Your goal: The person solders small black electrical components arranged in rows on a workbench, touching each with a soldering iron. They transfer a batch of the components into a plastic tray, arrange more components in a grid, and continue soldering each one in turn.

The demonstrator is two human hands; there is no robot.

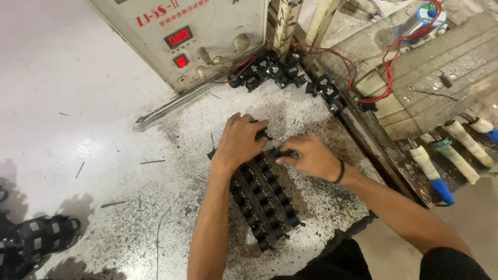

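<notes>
Resting on a dirty white speckled floor [171,171], two bare hands work at neat rows of small black plastic parts [267,199]. The left hand [239,140] lies curled over the far end of the rows, fingers bent down on the parts, and it hides what is under it. The right hand [308,157] pinches one small black part [285,154] between thumb and fingers, just beside the left hand. A loose pile of the same black parts [270,71] sits farther off, near a cream metal box with red lit numbers [181,39] and red wires [337,54].
</notes>
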